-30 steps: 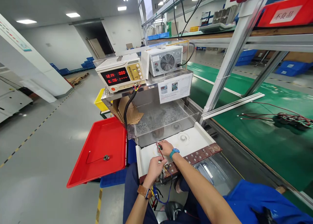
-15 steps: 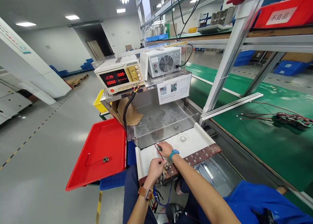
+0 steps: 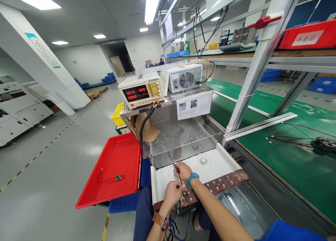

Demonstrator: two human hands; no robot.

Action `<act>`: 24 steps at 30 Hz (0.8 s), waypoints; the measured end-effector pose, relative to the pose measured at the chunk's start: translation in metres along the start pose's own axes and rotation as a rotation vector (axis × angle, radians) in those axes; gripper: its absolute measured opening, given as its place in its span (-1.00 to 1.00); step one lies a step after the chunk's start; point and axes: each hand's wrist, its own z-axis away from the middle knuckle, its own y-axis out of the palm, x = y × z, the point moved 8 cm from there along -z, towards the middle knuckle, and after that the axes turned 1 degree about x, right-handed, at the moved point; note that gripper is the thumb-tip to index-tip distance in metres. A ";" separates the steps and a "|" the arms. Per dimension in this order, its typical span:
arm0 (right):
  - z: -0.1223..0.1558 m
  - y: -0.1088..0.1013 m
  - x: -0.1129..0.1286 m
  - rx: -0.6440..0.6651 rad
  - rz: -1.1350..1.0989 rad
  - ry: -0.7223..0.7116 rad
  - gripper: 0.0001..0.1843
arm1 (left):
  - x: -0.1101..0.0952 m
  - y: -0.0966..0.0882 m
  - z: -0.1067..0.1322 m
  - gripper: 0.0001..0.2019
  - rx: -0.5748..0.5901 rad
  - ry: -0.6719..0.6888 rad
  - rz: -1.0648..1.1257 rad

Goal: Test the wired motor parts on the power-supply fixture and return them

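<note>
My right hand (image 3: 184,171) is closed around a small round wired part (image 3: 176,169) with a greenish face, over the white tray (image 3: 193,165). Red and dark wires (image 3: 180,179) run from that part toward my left hand (image 3: 173,193). My left fingers pinch the wire end close to a metal terminal (image 3: 185,193) on the brown strip (image 3: 220,183). The exact contact there is hidden by the fingertips. A blue cable (image 3: 189,213) hangs below the strip.
A red tray (image 3: 112,153) on the left holds a similar round wired part (image 3: 118,177). Ahead stands a power supply (image 3: 141,90) with red digits, beside a grey fan unit (image 3: 186,79). A clear panel (image 3: 183,153) rises behind the white tray. More wired parts (image 3: 327,143) lie on the green bench.
The camera view has tilted up and shifted left, so the scene sits lower and further right. Both hands keep nearly the same pose on the part and wire.
</note>
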 end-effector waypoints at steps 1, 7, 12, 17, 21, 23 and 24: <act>0.001 -0.001 0.001 0.003 -0.001 0.001 -0.70 | 0.000 0.000 0.000 -0.77 -0.007 -0.002 -0.004; 0.003 -0.001 0.005 0.007 -0.016 0.003 -0.67 | 0.005 -0.001 0.000 -0.80 -0.046 -0.019 -0.022; 0.002 -0.001 0.005 -0.015 -0.010 0.009 -0.66 | 0.009 -0.003 0.001 -0.75 -0.083 -0.031 -0.033; -0.002 -0.002 0.005 -0.050 -0.036 0.009 -0.74 | 0.003 -0.005 0.000 -0.67 -0.089 0.007 -0.031; 0.001 -0.022 0.007 -0.230 -0.178 0.022 -0.84 | -0.009 -0.007 0.003 -0.54 -0.062 0.085 0.029; 0.009 -0.051 -0.010 -0.414 -0.272 0.099 -0.81 | -0.007 -0.015 0.001 -0.45 -0.096 0.072 0.157; 0.016 -0.069 -0.025 -0.502 -0.309 0.157 -0.80 | -0.004 -0.019 -0.001 -0.40 -0.103 0.048 0.216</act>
